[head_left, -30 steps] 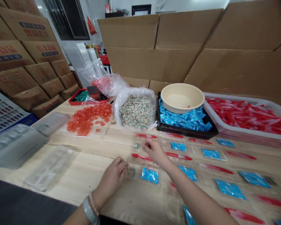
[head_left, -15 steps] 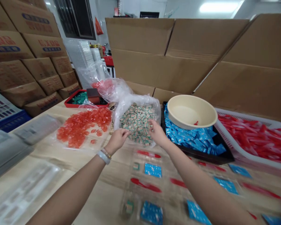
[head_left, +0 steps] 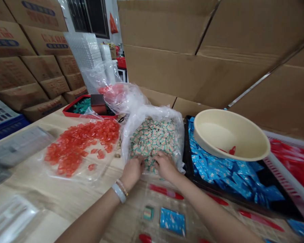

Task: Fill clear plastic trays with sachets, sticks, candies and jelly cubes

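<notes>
From the head camera, the left hand (head_left: pixel 132 172) and right hand (head_left: pixel 165 165) curl narrowly at the front of a clear plastic bag (head_left: pixel 164 113) of small green-and-cream packets (head_left: pixel 152 141); any hold is hidden. The packets seem light and slippery, best pinched from the top.

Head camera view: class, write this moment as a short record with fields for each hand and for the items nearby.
Left hand: among the small wrapped pieces in a clear plastic bag; white wristband on the wrist
Right hand: among the same pieces, beside the left hand
Nearby: orange-red pieces in clear plastic; beige bowl tilted on blue sachets in a black tray
</notes>
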Demonstrator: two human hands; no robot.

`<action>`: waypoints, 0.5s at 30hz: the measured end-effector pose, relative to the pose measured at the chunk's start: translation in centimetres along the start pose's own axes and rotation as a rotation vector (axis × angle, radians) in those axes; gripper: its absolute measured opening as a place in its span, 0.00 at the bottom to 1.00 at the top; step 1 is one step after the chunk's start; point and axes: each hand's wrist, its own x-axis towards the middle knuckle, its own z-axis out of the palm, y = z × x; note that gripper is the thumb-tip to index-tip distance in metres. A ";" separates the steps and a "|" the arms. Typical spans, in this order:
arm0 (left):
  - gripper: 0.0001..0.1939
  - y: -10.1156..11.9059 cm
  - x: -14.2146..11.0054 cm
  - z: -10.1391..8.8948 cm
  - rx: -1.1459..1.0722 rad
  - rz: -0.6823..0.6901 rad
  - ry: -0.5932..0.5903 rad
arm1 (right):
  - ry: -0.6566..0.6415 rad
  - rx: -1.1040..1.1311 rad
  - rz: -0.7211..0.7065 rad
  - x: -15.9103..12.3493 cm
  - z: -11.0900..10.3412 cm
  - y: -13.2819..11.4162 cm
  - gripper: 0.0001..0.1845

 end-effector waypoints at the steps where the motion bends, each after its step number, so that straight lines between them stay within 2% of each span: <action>1: 0.11 0.1 0.1 -0.1 -0.005 0.006 -0.009 | -0.015 0.011 -0.005 0.1 0.0 0.1 0.10; 6: 0.11 0.5 0.2 0.1 0.046 0.017 -0.016 | -0.032 -0.023 0.002 0.4 0.1 0.0 0.10; 10: 0.08 0.4 0.7 0.2 -0.012 0.054 -0.032 | -0.018 0.030 -0.010 0.1 0.3 -0.2 0.10; 15: 0.07 0.5 1.7 0.1 -0.005 -0.047 -0.122 | -0.045 0.004 0.034 0.1 0.4 -0.1 0.10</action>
